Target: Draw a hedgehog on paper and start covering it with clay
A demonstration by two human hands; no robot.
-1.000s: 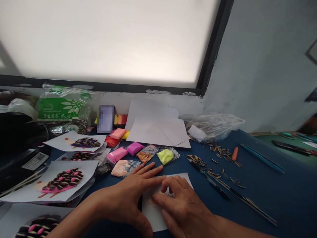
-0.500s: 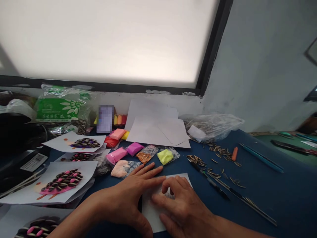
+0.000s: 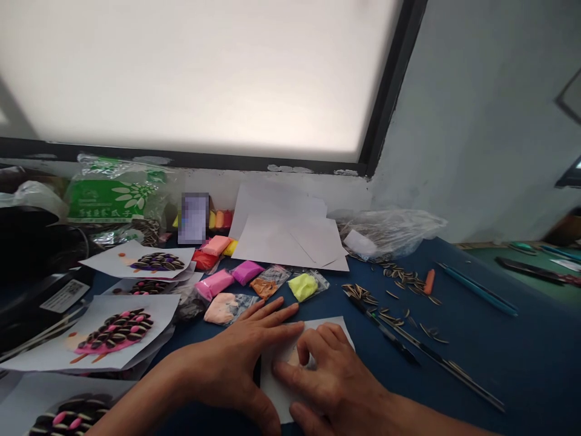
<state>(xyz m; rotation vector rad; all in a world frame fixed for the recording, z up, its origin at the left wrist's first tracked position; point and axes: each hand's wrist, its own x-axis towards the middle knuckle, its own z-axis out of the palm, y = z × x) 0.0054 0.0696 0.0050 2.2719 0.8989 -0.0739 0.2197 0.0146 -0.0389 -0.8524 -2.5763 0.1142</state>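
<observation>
My left hand (image 3: 258, 345) lies with its fingers spread across the left edge of a small white sheet of paper (image 3: 284, 396), steadying it on the dark blue table. Over the same sheet is my right hand (image 3: 336, 381), its index finger reaching forward onto the paper, the other fingers bent and the thumb apart. Beneath those fingers shows a flat peach-coloured patch that looks like modelling clay (image 3: 294, 357), mostly hidden by the hand. Just beyond my left fingertips sits an opened packet of peach clay (image 3: 222, 307).
Finished seed-and-clay hedgehog pictures (image 3: 113, 333) are stacked at left. Coloured clay packets (image 3: 213, 283) and white sheets (image 3: 285, 239) lie behind. At right are sunflower seeds (image 3: 361, 293), a black pen (image 3: 385, 333), a metal rod (image 3: 472, 381), a blue tool (image 3: 476, 289) and an orange stick (image 3: 429, 282).
My right hand has shifted slightly left over the paper, uncovering a little more of the peach patch. My left hand stays where it was.
</observation>
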